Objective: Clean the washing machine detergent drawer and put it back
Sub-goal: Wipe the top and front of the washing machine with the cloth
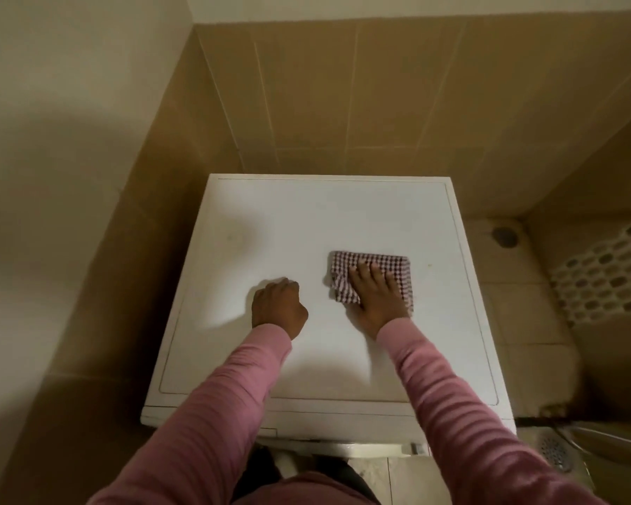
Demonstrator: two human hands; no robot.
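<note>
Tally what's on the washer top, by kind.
Hands: 2 (left hand, right hand)
Checked cloth: 1
Total: 3

washing machine (306, 220) white | cloth (387, 266) maroon-white checked | sleeves (448, 388) pink

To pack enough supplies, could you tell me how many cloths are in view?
1: the checked cloth on the washing machine top, under the right hand. Others may be out of view.
</note>
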